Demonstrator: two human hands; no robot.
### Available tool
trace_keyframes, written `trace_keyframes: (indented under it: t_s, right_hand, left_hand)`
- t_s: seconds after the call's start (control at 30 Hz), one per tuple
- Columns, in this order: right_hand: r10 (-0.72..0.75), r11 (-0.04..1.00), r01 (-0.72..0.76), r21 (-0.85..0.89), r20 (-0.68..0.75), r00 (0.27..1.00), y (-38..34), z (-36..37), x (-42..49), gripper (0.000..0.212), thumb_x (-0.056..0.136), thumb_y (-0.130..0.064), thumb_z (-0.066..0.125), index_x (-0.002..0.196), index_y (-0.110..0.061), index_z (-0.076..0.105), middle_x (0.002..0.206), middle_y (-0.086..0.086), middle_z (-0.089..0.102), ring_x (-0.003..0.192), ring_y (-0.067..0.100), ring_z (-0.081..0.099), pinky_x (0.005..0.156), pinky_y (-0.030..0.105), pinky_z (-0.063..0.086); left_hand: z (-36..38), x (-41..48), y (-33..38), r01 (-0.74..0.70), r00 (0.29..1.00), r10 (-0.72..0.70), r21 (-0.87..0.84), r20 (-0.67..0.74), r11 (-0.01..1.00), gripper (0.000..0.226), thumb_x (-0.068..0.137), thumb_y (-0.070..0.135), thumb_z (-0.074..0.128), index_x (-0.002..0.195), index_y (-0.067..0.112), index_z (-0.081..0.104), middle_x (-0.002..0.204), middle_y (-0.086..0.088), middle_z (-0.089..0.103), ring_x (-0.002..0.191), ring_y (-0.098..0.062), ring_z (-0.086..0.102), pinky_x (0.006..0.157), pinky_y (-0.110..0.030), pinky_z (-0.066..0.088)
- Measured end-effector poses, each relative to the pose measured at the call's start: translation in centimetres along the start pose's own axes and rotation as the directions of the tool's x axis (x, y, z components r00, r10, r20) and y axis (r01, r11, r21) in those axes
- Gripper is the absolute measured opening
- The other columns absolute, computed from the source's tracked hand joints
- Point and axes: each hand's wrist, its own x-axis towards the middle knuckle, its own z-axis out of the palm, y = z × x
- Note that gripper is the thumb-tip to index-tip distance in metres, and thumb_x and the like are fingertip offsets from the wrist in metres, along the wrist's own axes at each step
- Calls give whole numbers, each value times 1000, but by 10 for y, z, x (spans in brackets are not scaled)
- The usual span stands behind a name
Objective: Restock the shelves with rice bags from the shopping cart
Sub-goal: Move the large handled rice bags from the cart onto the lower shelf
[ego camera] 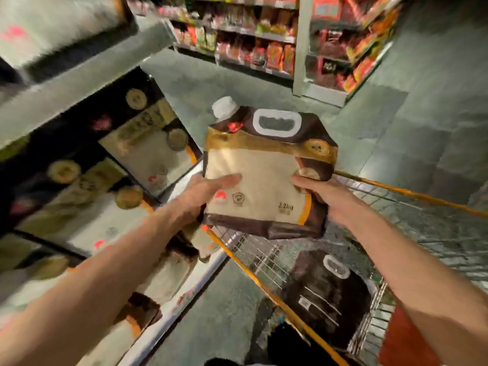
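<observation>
Nearest the camera, two bare forearms reached forward from the bottom corners of the view. Below and between them stood a wire-mesh shopping cart with an orange rim, and inside it a second dark brown bag with a white handle lay with its printed back up. Above the cart's rim, both hands held up a brown-and-beige plastic rice bag, upright and tilted slightly, with its front facing the camera. It had a white screw cap at the top left corner, a white handle loop beside the cap, and a gold band under them. The left hand gripped the rice bag at its lower left edge, with one digit stretched across the pale front panel; blur hid the rest of its fingers. The right hand clasped the right edge, thumb pressed on the front and fingers tucked behind. To the left, just beside the cart, a tiered grey metal shelf carried rows of matching beige and dark stocked bags, smeared by motion. Beyond the held bag lay a grey tiled floor, and farther off stood aisle shelving filled with red, orange and green packets, too blurred to read.
</observation>
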Motion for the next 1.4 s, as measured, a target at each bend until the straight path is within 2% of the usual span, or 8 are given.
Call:
trace_keyframes:
  t_s: [0.47,0.7,1.0,1.07,1.1,1.17,1.27,1.4]
  right_hand:
    - [-396,873,469,-134,367,842,-8,287,-150,91,13,-56,95,90,-12,76,89,2,77,88,21,73,89,46,57]
    - [-521,770,637,-27,550,653,20,435,-248,32,58,-16,92,84,-15,73,88,1,75,76,11,71,71,26,58]
    - [-593,701,676,226,711,378,29,565,-326,38,70,-30,84,82,1,66,64,-2,72,66,5,69,77,15,54]
    - [-669,677,612,409,689,280,24,591,-338,37,91,-9,63,78,25,64,81,31,69,103,25,64,118,20,8]
    - [-582,789,431,438,758,294,24,607,-338,40,96,-6,57,81,31,60,84,43,64,111,31,58,97,0,-20]
    - [-690,563,758,331,693,210,26,639,-331,67,63,-26,91,108,16,65,98,30,70,102,29,67,91,52,52]
    - [-642,649,702,293,706,299,34,684,-318,65,61,-1,89,120,3,60,100,-9,68,69,-16,63,70,3,48]
    - [-707,534,798,280,665,240,41,723,-322,52,65,-6,87,114,-3,67,105,-9,66,82,-11,64,79,9,52]
  left_hand:
    - [-220,-312,22,-505,716,583,293,-384,812,48,79,13,83,117,11,53,78,-7,68,59,-17,64,50,-29,51]
    - [-327,-459,-9,-554,482,735,485,-477,677,48,83,-8,73,121,-3,45,94,-16,69,74,-19,68,56,-22,54]
    - [-446,-547,-35,-396,154,830,736,-535,548,69,82,9,76,138,0,35,136,-39,43,127,-56,43,102,-73,37]
    - [-466,-558,-38,-322,77,822,766,-565,556,68,79,19,80,133,4,43,130,-34,50,123,-48,51,98,-71,40]
    - [-475,-560,-38,-274,28,815,780,-578,563,66,77,18,81,131,4,45,127,-27,55,120,-39,55,95,-66,45]
    - [-488,-565,-28,-179,-76,818,814,-571,552,68,75,24,83,131,11,48,125,-5,60,116,-24,59,94,-53,52]
    - [-514,-566,-23,-160,-161,794,809,-587,565,64,75,30,83,127,25,47,119,13,61,115,-18,61,93,-49,54]
    - [-542,-564,-28,-171,-193,768,791,-611,587,61,74,25,83,126,19,51,119,8,66,112,-16,63,91,-49,56]
